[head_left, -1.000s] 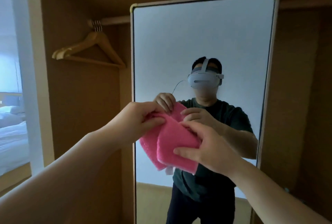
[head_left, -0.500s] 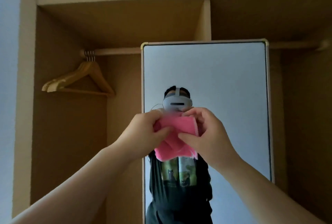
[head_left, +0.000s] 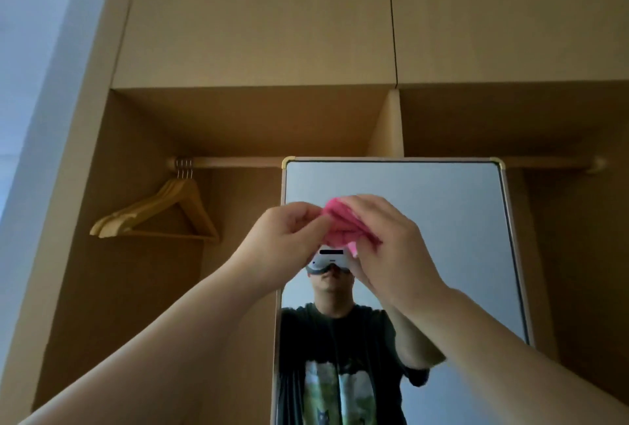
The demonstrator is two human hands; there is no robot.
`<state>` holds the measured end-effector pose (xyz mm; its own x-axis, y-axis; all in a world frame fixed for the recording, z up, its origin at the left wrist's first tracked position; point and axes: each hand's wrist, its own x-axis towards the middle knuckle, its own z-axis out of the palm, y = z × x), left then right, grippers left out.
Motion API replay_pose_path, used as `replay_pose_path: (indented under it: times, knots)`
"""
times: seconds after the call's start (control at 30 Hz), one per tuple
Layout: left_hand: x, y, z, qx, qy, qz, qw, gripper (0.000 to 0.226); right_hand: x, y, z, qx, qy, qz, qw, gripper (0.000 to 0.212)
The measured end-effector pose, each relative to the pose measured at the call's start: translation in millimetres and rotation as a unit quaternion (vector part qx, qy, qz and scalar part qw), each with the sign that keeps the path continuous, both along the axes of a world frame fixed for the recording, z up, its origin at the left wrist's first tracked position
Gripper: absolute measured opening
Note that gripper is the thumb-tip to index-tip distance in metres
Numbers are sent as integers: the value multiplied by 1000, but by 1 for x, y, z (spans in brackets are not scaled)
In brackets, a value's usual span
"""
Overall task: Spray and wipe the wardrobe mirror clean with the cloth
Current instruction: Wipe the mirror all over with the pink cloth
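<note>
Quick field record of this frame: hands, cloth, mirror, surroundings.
setting: wooden wardrobe with a framed mirror standing in its opening
left hand: pinches the cloth's left edge
right hand: grips the cloth, fingers curled over it
cloth: pink, bunched between both hands, held up before the mirror's upper part
cloth-to-glass contact: cannot tell
surroundings: wooden hangers hang on a rail, left of the mirror
</note>
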<state>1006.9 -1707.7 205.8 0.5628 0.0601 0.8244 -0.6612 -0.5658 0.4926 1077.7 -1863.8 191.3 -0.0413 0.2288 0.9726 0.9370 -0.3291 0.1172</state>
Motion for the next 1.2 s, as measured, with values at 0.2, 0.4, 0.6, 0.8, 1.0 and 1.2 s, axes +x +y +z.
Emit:
replay_pose_path:
  times: [0.2, 0.4, 0.6, 0.8, 1.0, 1.2]
  knots:
    - [20, 27, 22, 22, -103, 275, 956, 15, -10, 5, 87, -26, 13, 20, 999, 32]
    - [53, 35, 22, 72, -67, 312, 945, 10, 14, 45, 142, -87, -30, -152, 984, 30]
    - [68, 41, 17, 72, -83, 303, 947, 9, 27, 68, 144, -139, -2, -259, 956, 13]
    - [73, 42, 16, 72, -107, 302, 945, 13, 23, 65, 153, -206, 62, -216, 952, 20]
    - [80, 43, 14, 68, -127, 315, 938, 17, 26, 51, 149, -226, 35, -241, 943, 24]
    - [87, 46, 12, 69, -138, 326, 933, 15, 31, 28, 147, -226, -4, -290, 930, 27]
